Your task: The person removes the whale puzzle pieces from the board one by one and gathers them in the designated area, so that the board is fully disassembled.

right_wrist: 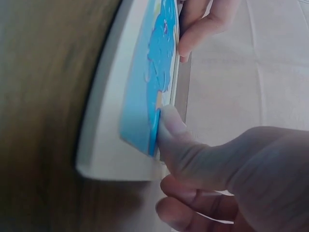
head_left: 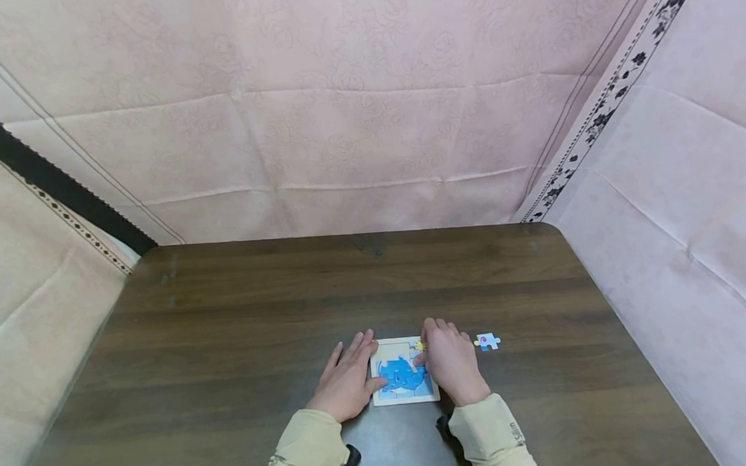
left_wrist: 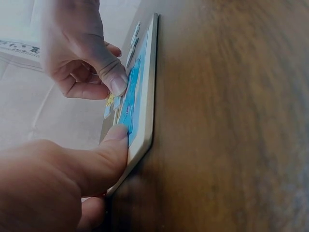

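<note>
A small jigsaw puzzle board (head_left: 407, 401) with a pale rim lies flat on the table; a blue animal picture (head_left: 401, 374) fills its middle. My left hand (head_left: 348, 383) holds the board by its left side, thumb on the face and fingers at the upper left corner. Over the board's right side, my right hand (head_left: 451, 359) pinches a puzzle piece with a yellow patch (head_left: 420, 345) near the upper right corner. The right thumb (right_wrist: 173, 126) also sits against a blue piece edge; the other fingertips are partly hidden. A loose puzzle piece (head_left: 487, 342) lies just right of that hand.
The brown wooden table (head_left: 257, 323) extends around the board. Pale patterned cloth (head_left: 342, 122) hangs behind it and down both sides. Dark bands (head_left: 353, 461) circle the wrists below the sleeves (head_left: 311, 444).
</note>
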A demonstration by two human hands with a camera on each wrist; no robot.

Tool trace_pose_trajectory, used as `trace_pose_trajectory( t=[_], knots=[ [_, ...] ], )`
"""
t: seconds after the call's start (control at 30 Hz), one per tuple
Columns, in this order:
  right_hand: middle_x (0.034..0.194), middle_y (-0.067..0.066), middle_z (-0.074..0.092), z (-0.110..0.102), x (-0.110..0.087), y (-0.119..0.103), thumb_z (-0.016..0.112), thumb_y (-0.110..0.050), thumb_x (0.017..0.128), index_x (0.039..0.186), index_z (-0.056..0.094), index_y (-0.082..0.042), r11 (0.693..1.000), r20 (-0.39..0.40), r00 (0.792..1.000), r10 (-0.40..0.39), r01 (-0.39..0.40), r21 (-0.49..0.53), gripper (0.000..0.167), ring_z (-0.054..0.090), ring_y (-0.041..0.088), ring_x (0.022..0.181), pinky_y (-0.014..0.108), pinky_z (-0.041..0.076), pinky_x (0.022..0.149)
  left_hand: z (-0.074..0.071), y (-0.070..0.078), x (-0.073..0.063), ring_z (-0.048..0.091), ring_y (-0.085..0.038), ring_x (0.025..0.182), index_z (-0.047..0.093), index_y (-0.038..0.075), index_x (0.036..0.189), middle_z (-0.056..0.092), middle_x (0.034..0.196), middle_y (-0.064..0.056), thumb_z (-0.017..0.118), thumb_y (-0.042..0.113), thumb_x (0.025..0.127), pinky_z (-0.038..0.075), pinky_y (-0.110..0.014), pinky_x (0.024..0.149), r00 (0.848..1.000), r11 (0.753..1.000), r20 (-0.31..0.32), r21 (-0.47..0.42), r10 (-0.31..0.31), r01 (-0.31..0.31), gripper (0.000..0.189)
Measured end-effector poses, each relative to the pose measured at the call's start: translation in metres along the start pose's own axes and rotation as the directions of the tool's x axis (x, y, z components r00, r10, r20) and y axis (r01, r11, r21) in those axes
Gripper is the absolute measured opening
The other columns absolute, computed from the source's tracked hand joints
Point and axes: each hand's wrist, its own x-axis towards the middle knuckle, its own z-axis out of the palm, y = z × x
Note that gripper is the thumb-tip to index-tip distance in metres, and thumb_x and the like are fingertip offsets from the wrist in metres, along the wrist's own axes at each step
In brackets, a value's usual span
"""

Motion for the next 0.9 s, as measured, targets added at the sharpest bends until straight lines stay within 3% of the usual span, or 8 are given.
trace_pose_trajectory(
  t=[0.27,0.47,0.77,0.9],
  knots=[
    [0.079,0.002,0.059,-0.0012,-0.0014,0.0007,0.092,-0.021,0.072,0.090,0.062,-0.009,0.999,0.004,1.000,0.011,-0.011,0.039,0.037,0.052,0.019,0.072,0.035,0.048,0.067,-0.0003,0.0002,0.0009,0.019,-0.025,0.153,0.043,0.009,0.153,0.026,0.165,-0.006,0.070,0.040,0.094,0.009,-0.055,0.123,1.000,1.000,0.000,-0.001,-0.002,0.002,0.072],
    [0.079,0.004,0.058,-0.0020,-0.0023,0.0006,0.089,-0.015,0.075,0.092,0.060,-0.007,0.991,0.052,0.998,0.047,-0.053,0.122,0.035,0.053,0.019,0.070,0.035,0.055,0.068,-0.0002,0.0001,0.0006,0.019,-0.025,0.153,0.043,0.009,0.153,0.026,0.165,-0.006,0.070,0.040,0.094,0.010,-0.055,0.123,1.000,1.000,0.004,0.003,-0.003,0.003,0.072],
    [0.081,0.002,0.059,-0.0013,-0.0049,0.0028,0.088,-0.011,0.077,0.103,0.065,-0.008,0.953,0.085,0.990,0.109,-0.129,0.275,0.034,0.055,0.018,0.069,0.030,0.057,0.066,0.0002,-0.0010,-0.0002,0.018,-0.025,0.153,0.042,0.009,0.153,0.025,0.165,-0.005,0.070,0.040,0.094,0.010,-0.055,0.123,1.000,1.000,0.001,0.002,0.001,-0.002,0.072],
    [0.081,0.000,0.059,-0.0006,-0.0071,0.0069,0.084,-0.012,0.082,0.103,0.069,-0.013,0.925,0.081,0.989,0.120,-0.141,0.352,0.026,0.054,0.018,0.068,0.028,0.053,0.061,0.0006,-0.0015,0.0002,0.018,-0.025,0.153,0.042,0.009,0.153,0.025,0.166,-0.005,0.070,0.041,0.094,0.009,-0.055,0.123,1.000,1.000,0.001,0.001,-0.001,0.001,0.073]
  ],
)
